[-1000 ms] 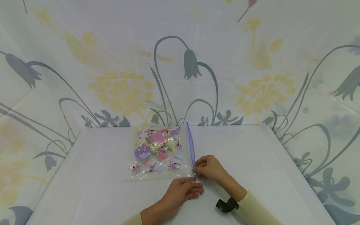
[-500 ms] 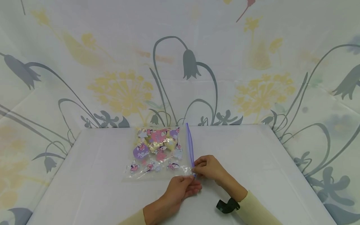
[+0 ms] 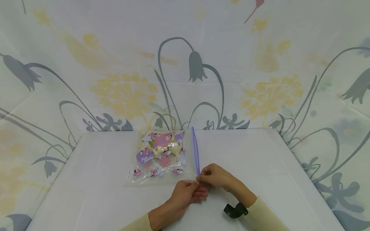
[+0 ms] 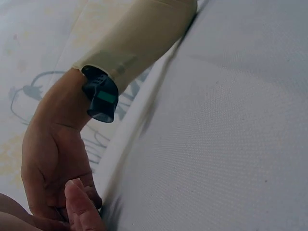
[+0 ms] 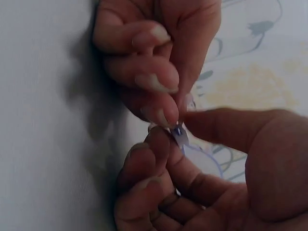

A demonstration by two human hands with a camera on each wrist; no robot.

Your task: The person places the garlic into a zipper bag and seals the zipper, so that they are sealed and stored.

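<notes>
A clear zip bag (image 3: 188,170) with pink and purple cartoon prints lies on the white table, its purple zip strip (image 3: 196,150) along the right side. Pale yellow contents (image 3: 174,148) show through its far half. At the near right corner my left hand (image 3: 182,194) pinches the bag between thumb and index finger, other fingers extended. Right beside it, my right hand (image 3: 216,176) pinches the near end of the zip strip. In the right wrist view both hands' fingertips meet around a small blue strip end (image 5: 179,131). The left wrist view hides the bag.
A dark wrist-worn device (image 3: 235,210) sits at the right sleeve (image 3: 264,213). Behind the white table (image 3: 101,160) hangs a flower-patterned curtain (image 3: 179,96), which also runs along both sides.
My right hand has shifted slightly nearer along the zip strip. My left hand has edged up against the bag's corner, its thumb now at the right fingertips. The bag slid slightly left.
</notes>
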